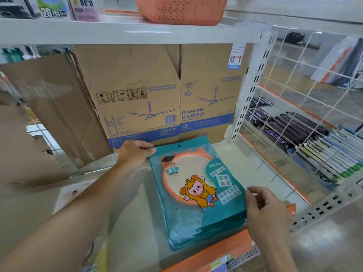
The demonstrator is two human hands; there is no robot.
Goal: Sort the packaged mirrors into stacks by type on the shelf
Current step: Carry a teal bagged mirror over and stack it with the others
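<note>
Several flat teal plastic pouches, each printed with an orange ring and a yellow cartoon figure and marked MIRROR, form one stack of packaged mirrors (pixel 196 193). It lies on the white metal shelf (pixel 231 154), with its near end just beside the orange front rail (pixel 225 246).

Hand states: the left hand (pixel 135 152) curls its fingers over the stack's far left corner and grips it. The right hand (pixel 263 209) sits at the right edge with its fingers loosely bent. The thumb tip meets the pouch edge, but a grip cannot be confirmed.

Hazards:
1. A push from one corner alone would likely skew or fan the stack, because the layers can slide over one another.
2. A pull toward the person could carry pouches over the rail; the mirrors inside are probably brittle, so a fall risks breakage.
3. The brown corrugated cardboard box (pixel 137 91) standing close behind limits rearward travel.

Materials: the pouch film looks glossy, thin and slick, with soft rounded edges. The shelf surface is smooth and painted. The cardboard is matt and creased.
</note>
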